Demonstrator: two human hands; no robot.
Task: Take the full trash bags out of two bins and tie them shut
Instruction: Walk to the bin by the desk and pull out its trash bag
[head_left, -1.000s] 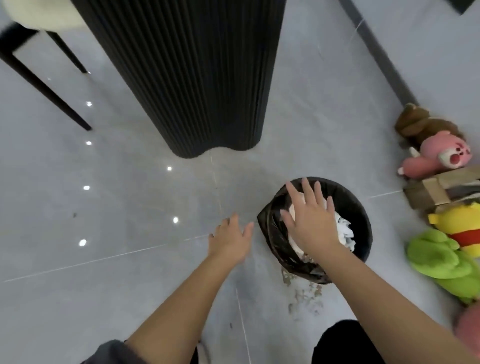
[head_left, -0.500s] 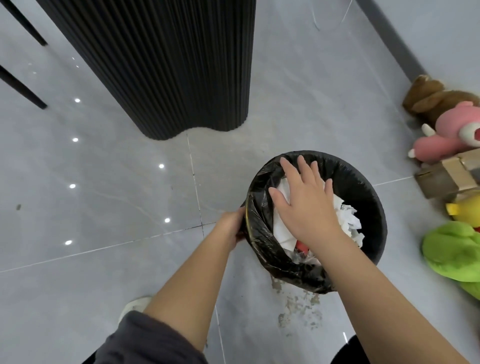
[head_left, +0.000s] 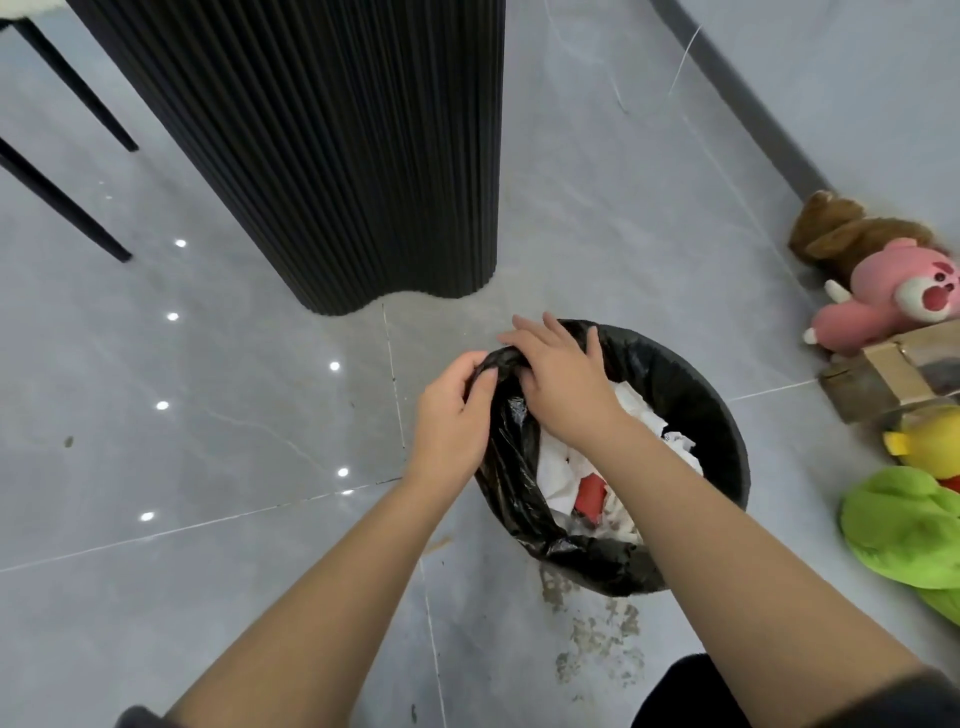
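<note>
A round black bin (head_left: 727, 441) stands on the grey tile floor, lined with a black trash bag (head_left: 514, 483). White paper and a red scrap (head_left: 589, 491) fill the bag. My left hand (head_left: 454, 415) pinches the bag's edge at the bin's left rim. My right hand (head_left: 561, 379) grips the same bunched edge from the inner side, palm down over the bag's mouth. The gathered plastic is lifted slightly off the rim between both hands. Only one bin is in view.
A tall black ribbed column (head_left: 332, 156) rises just behind the bin. Plush toys, pink (head_left: 893, 296), brown (head_left: 841, 234), yellow and green (head_left: 904, 525), and a cardboard box (head_left: 883, 374) lie along the right wall. Black chair legs (head_left: 57, 197) stand far left. Stains (head_left: 597, 634) mark the floor near the bin.
My left hand came from the floor side onto the bag's left rim and closed on it. My right hand shifted from flat on the trash to the same edge, bunching the plastic.
</note>
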